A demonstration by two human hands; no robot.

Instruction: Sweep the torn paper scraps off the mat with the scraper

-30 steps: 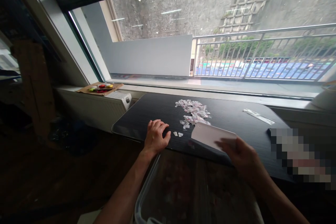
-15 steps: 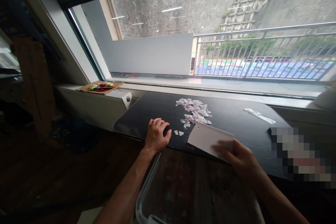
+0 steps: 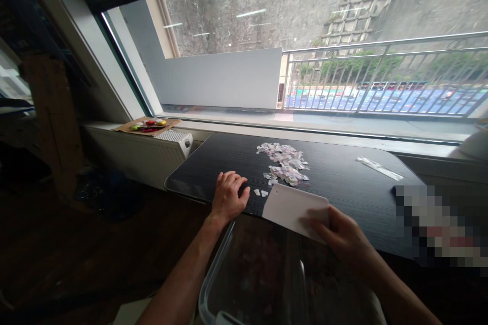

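Observation:
My left hand [image 3: 230, 195] rests on the dark table [image 3: 335, 162] near its front edge, fingers loosely bent, with nothing in it. Between the fingers and thumb of my right hand [image 3: 341, 228] is a white flat scraper [image 3: 292, 208] with a small hole in one corner. It is tilted over the table's front edge. Beyond it lies a pile of small whitish paper-like pieces [image 3: 285, 160]. A couple of loose pieces [image 3: 261, 193] sit between my left hand and the scraper. Below the edge stands a clear plastic bin [image 3: 206, 289], its contents too dark to make out.
A clear plastic strip [image 3: 379, 168] lies on the table's right side, near a pixelated object [image 3: 438, 228]. At the left, a radiator [image 3: 145, 155] carries a piece of cardboard [image 3: 124, 128] with colourful items. A large window runs behind the table.
My right hand has moved the scraper a little left and toward me, closer to the loose pieces. My left hand has stayed in place.

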